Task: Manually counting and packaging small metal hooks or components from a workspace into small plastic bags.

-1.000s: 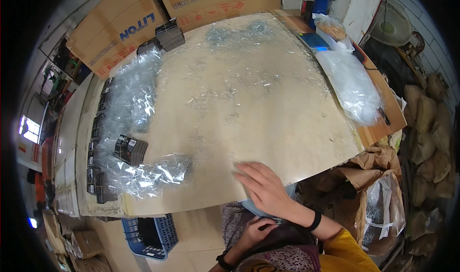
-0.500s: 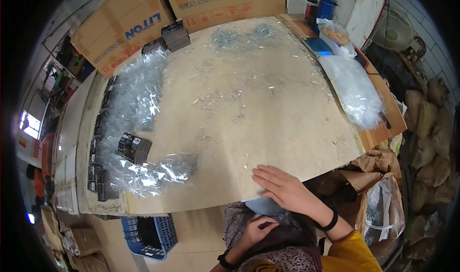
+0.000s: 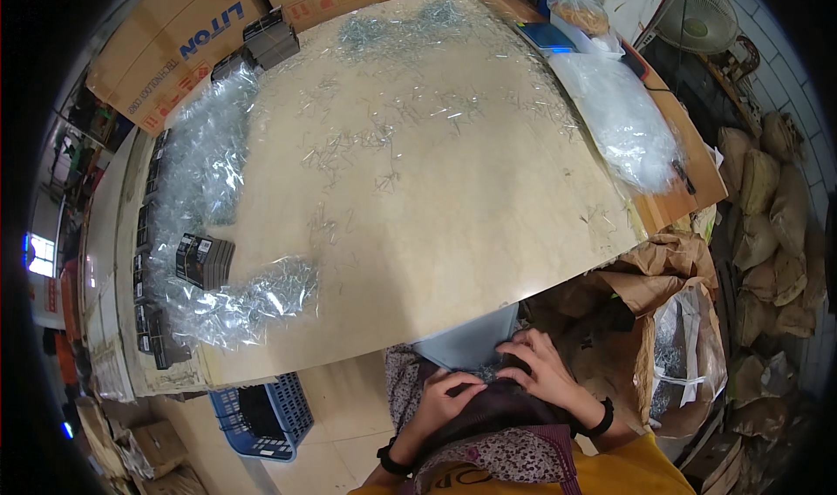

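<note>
A grey-blue tray (image 3: 466,336) sits under the table's near edge, above my lap, its far part hidden by the tabletop. Small thin metal pins (image 3: 488,373) lie at its near end, between my hands. My left hand (image 3: 446,399) is at the tray's near left corner, thumb and forefinger pressed together; what they hold is too small to make out. At the right side of the tray, my right hand (image 3: 542,369) has its fingers curved, with a gap between thumb and forefinger.
On the table (image 3: 436,233) are scattered pins, clear plastic bags (image 3: 205,164) and a stack of dark printed cards (image 3: 205,261). More plastic bags (image 3: 615,120) and a small scale (image 3: 545,36) stand right. A blue basket (image 3: 266,417) and brown paper sack (image 3: 697,355) are below.
My right hand has left the tabletop and come down to the tray. More of the tray shows. The whole view has shifted, and my left hand stays at the tray's near end.
</note>
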{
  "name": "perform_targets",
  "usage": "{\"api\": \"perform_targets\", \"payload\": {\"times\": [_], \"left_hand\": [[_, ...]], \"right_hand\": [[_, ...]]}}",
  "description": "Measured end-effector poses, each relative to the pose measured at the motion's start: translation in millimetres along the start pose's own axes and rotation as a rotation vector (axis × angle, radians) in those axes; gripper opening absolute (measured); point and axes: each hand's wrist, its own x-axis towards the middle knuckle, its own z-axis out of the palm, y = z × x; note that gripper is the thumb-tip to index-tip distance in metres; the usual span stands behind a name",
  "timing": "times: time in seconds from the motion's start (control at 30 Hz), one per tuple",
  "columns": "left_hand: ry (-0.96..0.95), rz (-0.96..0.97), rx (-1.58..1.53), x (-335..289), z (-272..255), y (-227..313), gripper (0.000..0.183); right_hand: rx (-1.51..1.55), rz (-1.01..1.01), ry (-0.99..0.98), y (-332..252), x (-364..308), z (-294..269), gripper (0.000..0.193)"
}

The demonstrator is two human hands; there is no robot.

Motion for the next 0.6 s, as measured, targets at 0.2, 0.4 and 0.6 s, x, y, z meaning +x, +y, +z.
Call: {"api": "perform_targets", "payload": {"times": [0.2, 0.4, 0.6], "left_hand": [[-0.055, -0.017, -0.036, 5, -2, -4, 0.007], [-0.003, 0.062, 0.02, -2, 10, -23, 0.013], [0.083, 0.039, -0.068, 4, 3, -20, 0.014]], "right_hand": [[0.295, 0.089, -0.014, 16, -16, 11, 0.019], [0.081, -0.159, 0.243, -9, 22, 4, 0.024], [-0.096, -0.545, 0.091, -66, 119, 43, 0.039]]}}
